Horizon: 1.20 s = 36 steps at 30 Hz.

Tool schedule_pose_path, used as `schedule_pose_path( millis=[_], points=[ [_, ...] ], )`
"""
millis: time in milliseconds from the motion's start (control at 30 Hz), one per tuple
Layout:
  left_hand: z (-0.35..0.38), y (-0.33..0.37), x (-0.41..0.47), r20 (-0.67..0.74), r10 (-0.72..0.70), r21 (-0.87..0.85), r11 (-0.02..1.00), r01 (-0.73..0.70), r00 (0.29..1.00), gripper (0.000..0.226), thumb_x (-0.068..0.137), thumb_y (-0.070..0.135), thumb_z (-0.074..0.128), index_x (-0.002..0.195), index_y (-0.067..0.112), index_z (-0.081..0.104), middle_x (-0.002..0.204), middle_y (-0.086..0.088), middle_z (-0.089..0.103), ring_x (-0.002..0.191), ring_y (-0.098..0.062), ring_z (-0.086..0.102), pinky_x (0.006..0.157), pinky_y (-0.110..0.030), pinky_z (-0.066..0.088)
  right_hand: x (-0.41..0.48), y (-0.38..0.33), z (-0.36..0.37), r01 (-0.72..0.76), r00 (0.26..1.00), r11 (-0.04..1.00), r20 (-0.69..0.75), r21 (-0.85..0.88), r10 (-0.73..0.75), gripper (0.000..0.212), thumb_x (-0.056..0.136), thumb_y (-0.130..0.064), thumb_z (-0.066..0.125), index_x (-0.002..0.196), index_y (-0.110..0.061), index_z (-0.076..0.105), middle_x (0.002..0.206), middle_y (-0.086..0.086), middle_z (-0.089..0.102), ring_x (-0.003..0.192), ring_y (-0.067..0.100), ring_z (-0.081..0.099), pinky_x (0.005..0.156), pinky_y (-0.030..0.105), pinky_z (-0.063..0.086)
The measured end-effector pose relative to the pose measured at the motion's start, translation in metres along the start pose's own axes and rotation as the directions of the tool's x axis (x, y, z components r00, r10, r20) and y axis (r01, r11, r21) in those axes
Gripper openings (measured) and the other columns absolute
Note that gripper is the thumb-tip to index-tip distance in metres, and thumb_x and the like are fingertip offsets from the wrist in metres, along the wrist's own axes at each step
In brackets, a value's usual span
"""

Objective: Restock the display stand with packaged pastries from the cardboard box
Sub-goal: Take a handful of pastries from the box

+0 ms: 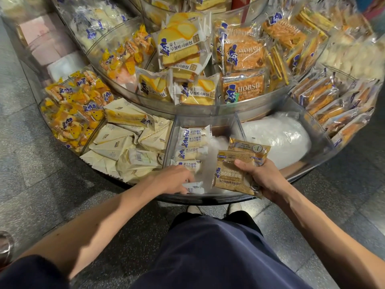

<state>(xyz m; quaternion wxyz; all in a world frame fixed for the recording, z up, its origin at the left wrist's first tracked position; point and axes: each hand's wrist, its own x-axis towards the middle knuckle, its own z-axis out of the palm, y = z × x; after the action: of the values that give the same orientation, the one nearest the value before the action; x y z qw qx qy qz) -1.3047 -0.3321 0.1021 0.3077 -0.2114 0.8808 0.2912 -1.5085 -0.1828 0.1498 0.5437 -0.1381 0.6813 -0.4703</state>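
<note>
Head view, looking down at a round clear stand with tiers of wrapped bread. I'll place everything from the front bin, the one right in front of the person's legs.

The left hand is down at the near end of that bin, fingers curled over a white pack and holding its top edge. That pack sits at the near end of a row of the same white packs standing along the bin's left wall. The rest of the bin floor looks pale and blurry, so I can't tell what's on it.

The right hand is over the bin's right side, just above the rim. It grips a small stack of brown packs, thumb on top and fingers underneath. There are at least two, maybe three; it's hard to count since they overlap.

Right of the bin there's a big white plastic bag filling the next compartment. Left of the bin is a pile of cream triangle packs, and further left are yellow packs. On the tier above the bin are toast packs and brown HORSH packs side by side. Far right of the bin, long stick packs stand in a slanted row.

The floor around the stand is grey speckled stone.
</note>
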Motion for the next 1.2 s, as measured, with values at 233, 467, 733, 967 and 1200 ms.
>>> schedule_pose_path(
  millis=[233,467,733,967,1200],
  points=[
    [-0.002,-0.001,0.008,0.130,0.022,-0.030,0.999,-0.018,0.991,0.036,0.105,0.021,0.045,0.141,0.021,0.051,0.136,-0.004,0.057,0.106,-0.016,0.059,0.093,-0.032,0.047,0.000,0.005,-0.001,-0.033,0.995,0.999,0.098,0.038,0.029,0.026,0.089,-0.010,0.067,0.114,-0.001,0.066,0.073,0.000,0.076,0.048,0.008,0.059,0.043,0.018,0.046],
    [-0.002,0.007,0.020,0.253,-0.122,0.068,0.992,0.108,0.960,0.052,0.101,-0.008,0.034,0.145,0.015,0.048,0.141,-0.003,0.054,0.095,-0.024,0.059,0.056,-0.017,0.038,0.003,0.004,0.005,-0.089,0.992,0.995,0.093,0.045,0.084,0.031,0.089,-0.005,0.069,0.119,-0.001,0.065,0.104,0.014,0.076,0.078,0.016,0.075,0.057,0.021,0.056],
    [-0.003,0.011,0.028,0.396,-0.210,0.070,0.978,0.198,0.894,0.056,0.095,-0.013,0.027,0.149,0.001,0.036,0.153,-0.014,0.038,0.132,-0.031,0.045,0.099,-0.028,0.042,-0.005,-0.002,0.007,-0.082,0.992,0.997,0.095,-0.003,0.082,0.035,0.089,-0.014,0.069,0.121,-0.002,0.064,0.099,0.016,0.076,0.059,0.015,0.069,0.048,0.027,0.052],
    [-0.042,0.021,-0.004,0.157,-0.128,-0.475,0.859,0.189,0.979,0.043,0.106,0.011,0.036,0.149,0.009,0.038,0.146,-0.013,0.048,0.125,-0.027,0.055,0.100,-0.034,0.048,-0.011,-0.014,0.008,-0.096,0.991,0.995,0.099,0.025,0.093,0.028,0.097,-0.006,0.057,0.121,0.009,0.059,0.049,-0.005,0.065,0.035,-0.001,0.056,0.037,0.011,0.042],
    [-0.043,0.051,-0.030,-0.025,-0.143,-0.901,0.432,0.039,0.989,0.074,0.087,0.054,0.062,0.148,0.031,0.027,0.133,0.005,0.051,0.114,-0.010,0.055,0.094,-0.032,0.045,-0.009,-0.019,0.022,-0.069,0.991,0.995,0.118,0.073,0.060,0.014,0.095,-0.012,0.060,0.090,-0.002,0.067,0.052,-0.003,0.067,0.045,0.001,0.063,0.055,0.014,0.050]
  ],
)
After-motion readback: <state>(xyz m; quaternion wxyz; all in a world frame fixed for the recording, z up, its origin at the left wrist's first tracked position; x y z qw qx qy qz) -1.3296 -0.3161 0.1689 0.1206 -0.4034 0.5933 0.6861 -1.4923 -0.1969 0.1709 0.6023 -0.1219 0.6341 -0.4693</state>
